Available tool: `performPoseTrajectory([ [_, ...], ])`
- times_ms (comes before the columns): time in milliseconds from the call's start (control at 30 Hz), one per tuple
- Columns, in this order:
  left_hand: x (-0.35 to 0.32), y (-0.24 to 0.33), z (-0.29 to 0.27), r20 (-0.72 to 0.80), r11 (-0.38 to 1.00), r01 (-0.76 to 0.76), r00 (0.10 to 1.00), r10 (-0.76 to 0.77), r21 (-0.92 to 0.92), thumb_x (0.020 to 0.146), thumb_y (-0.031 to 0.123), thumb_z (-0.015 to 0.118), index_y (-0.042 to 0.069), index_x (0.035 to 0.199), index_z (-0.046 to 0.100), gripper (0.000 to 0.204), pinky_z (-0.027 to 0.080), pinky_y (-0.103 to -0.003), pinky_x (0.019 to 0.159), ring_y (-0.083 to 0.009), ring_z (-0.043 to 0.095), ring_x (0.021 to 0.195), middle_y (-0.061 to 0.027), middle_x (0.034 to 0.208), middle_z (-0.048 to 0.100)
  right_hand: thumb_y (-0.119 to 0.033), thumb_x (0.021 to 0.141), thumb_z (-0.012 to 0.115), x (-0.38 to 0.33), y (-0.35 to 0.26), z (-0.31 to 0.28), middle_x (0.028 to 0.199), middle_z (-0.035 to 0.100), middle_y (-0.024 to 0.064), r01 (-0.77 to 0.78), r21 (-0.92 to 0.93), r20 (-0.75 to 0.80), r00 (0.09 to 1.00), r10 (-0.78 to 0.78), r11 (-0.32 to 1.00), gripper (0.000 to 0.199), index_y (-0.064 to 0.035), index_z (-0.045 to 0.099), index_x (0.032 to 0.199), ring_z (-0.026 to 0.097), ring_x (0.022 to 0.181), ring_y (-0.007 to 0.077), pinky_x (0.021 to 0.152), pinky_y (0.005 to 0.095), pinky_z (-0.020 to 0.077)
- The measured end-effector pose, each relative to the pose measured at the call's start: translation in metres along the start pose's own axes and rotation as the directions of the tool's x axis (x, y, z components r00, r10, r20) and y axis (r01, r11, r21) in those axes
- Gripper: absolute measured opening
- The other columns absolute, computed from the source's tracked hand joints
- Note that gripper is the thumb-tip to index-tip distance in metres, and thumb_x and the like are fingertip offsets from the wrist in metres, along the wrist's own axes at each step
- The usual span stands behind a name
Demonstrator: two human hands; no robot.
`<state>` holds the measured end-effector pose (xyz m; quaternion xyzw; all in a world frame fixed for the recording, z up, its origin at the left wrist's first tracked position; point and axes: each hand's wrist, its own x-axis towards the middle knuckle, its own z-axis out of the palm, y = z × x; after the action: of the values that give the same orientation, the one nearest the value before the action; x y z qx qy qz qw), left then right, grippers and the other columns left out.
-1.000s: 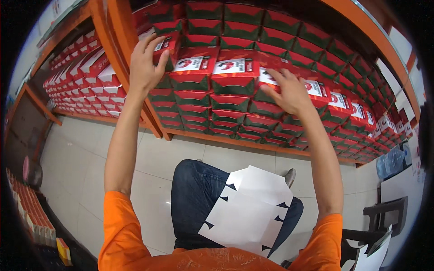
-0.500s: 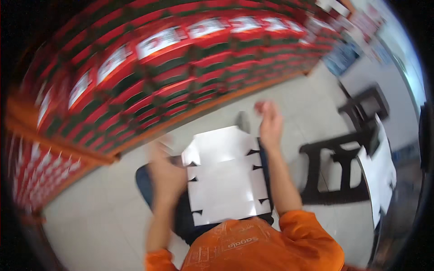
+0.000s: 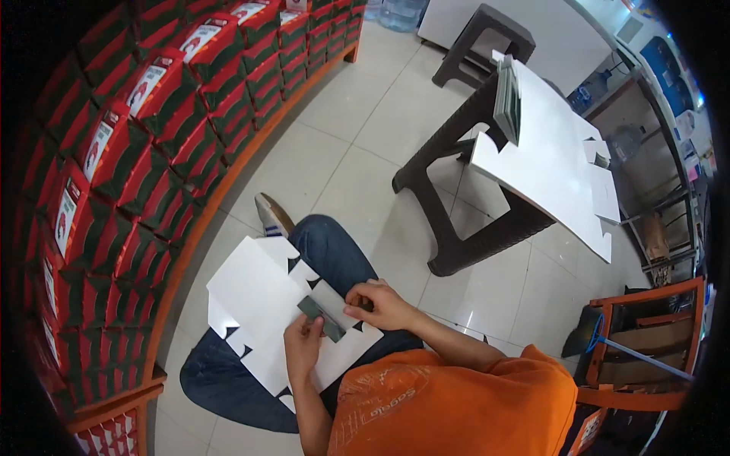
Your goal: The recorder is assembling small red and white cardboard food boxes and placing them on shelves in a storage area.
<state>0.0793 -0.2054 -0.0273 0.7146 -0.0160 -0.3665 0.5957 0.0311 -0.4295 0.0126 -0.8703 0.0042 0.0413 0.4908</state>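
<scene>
A flat white cardboard box blank (image 3: 262,304) with dark notches along its sides lies across my lap. At its right side a dark green panel (image 3: 328,323) shows; whether it is a folded-over flap or a separate piece, I cannot tell. My left hand (image 3: 304,342) is closed, pinching the lower edge of that green panel between thumb and fingers. Just to the right, my right hand (image 3: 382,305) has curled fingers, with thumb and forefinger closed at the blank's right edge.
Stacked red and dark green boxes (image 3: 186,121) fill a wooden shelf (image 3: 247,148) along the left. A dark plastic stool (image 3: 433,205) on the right carries more white blanks (image 3: 547,144). Another stool (image 3: 490,38) stands behind. A wooden frame (image 3: 646,330) is at lower right.
My view has swung to the right. Both hands, held apart at the blank's sides before, have come together at its right side. The green panel now shows between them.
</scene>
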Motion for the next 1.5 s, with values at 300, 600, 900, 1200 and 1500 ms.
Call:
performPoseTrajectory([
  [300,-0.075,0.060,0.015,-0.663,0.920,-0.378,0.715,0.220,-0.102,0.098,0.019,0.047,0.003,0.105,0.053,0.018,0.044,-0.024,0.068,-0.0101,0.053,0.079,-0.0036,0.087,0.057,-0.008,0.070,0.081,-0.027,-0.070,0.003,0.105,0.062,0.0157,0.379,0.422,0.021,0.904,-0.427,0.823,0.043,0.0037,0.064,0.108,0.063,0.081,0.0246,0.065,0.0315,0.0512],
  [600,-0.067,0.052,0.021,-0.290,0.872,-0.294,0.860,0.420,0.391,0.084,0.011,0.064,-0.005,0.118,0.047,0.041,0.051,-0.044,0.062,-0.0420,0.063,0.073,-0.0219,0.084,0.062,-0.002,0.078,0.075,0.010,-0.103,0.020,0.107,0.060,0.0145,0.160,0.003,-0.057,0.986,-0.160,0.987,0.021,0.0039,0.065,0.096,0.064,0.073,0.0182,0.057,0.0262,0.0507],
  [900,-0.120,0.071,-0.033,-0.396,0.939,-0.294,0.852,0.341,0.176,0.088,0.006,0.058,-0.003,0.084,0.060,0.011,0.043,-0.031,0.050,-0.0213,0.055,0.051,-0.0105,0.060,0.056,-0.003,0.086,0.062,0.052,-0.099,0.026,0.072,0.052,0.0043,0.193,0.355,0.001,0.978,-0.207,0.915,0.027,0.0022,0.059,0.112,0.051,0.065,0.0108,0.055,0.0249,0.0406],
  [1200,-0.128,0.049,-0.065,-0.483,0.904,-0.365,0.846,0.224,-0.221,0.092,0.013,0.063,-0.001,0.071,0.063,0.025,0.035,-0.019,0.038,-0.0023,0.049,0.043,0.0012,0.052,0.055,-0.001,0.081,0.067,0.077,-0.089,0.032,0.074,0.068,0.0175,0.502,0.593,-0.036,0.797,-0.602,0.629,0.013,0.0071,0.070,0.090,0.056,0.051,0.0153,0.047,0.0233,0.0425],
  [1500,-0.140,0.038,-0.104,-0.323,0.908,-0.383,0.849,0.418,0.169,0.086,0.009,0.065,-0.002,0.072,0.062,0.018,0.041,-0.025,0.047,-0.0064,0.051,0.048,-0.0076,0.050,0.052,-0.010,0.074,0.080,0.089,-0.152,0.053,0.075,0.065,0.0052,0.359,0.246,0.703,0.573,-0.421,0.900,0.038,-0.0018,0.064,0.108,0.050,0.054,0.0031,0.048,0.0210,0.0388],
])
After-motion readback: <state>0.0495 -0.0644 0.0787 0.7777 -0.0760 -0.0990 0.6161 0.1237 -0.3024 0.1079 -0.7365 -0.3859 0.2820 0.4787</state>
